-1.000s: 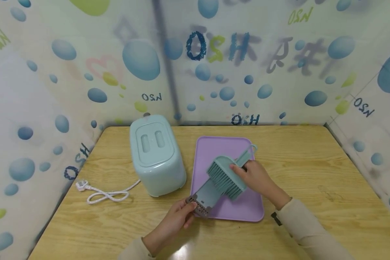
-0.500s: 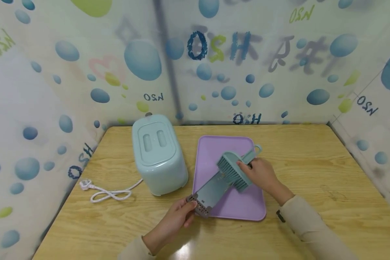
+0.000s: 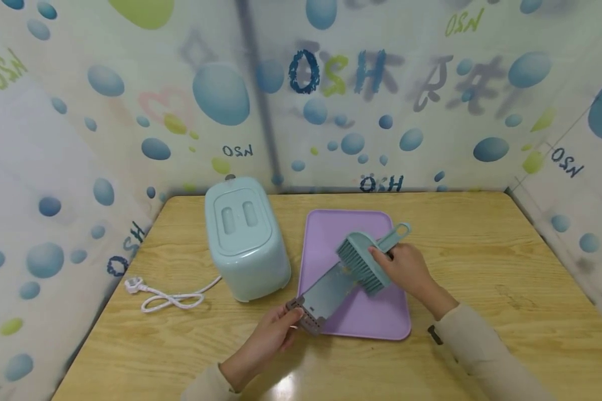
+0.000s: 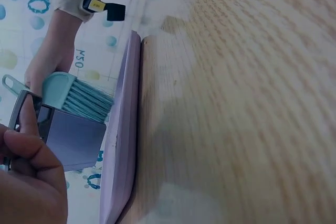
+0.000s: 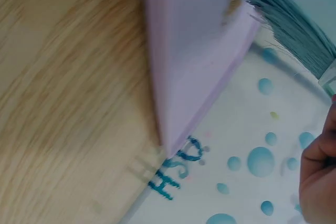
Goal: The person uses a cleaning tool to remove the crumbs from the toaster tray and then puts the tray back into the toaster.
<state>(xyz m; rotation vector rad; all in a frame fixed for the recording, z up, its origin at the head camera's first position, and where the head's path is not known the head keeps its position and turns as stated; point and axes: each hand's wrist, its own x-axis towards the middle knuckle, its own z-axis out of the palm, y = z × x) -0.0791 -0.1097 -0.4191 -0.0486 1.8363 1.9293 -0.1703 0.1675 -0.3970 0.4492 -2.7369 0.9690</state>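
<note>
My left hand (image 3: 276, 331) pinches the brown perforated end of a flat metal crumb tray (image 3: 326, 292), which slants over a purple tray (image 3: 331, 225). A light-blue hand brush (image 3: 368, 259) is gripped near its head by my right hand (image 3: 406, 270). Its bristles overlap the far end of the metal sheet, where small yellowish crumbs show. In the left wrist view the bristles (image 4: 88, 100) meet the sheet's edge. Brownish crumbs (image 5: 232, 6) show over the purple tray in the right wrist view. The right fingers are partly hidden there.
A light-blue toaster (image 3: 248, 245) with two oblong recesses on its top stands left of the purple tray. Its white cord and plug (image 3: 168, 298) lie looped on the wooden table (image 3: 481, 250). A patterned wall covering (image 3: 351, 111) stands behind the table.
The brush has slid up and to the right along the crumb tray to its far end, baring more metal and showing crumbs by the bristles. The left hand has stayed nearly in place.
</note>
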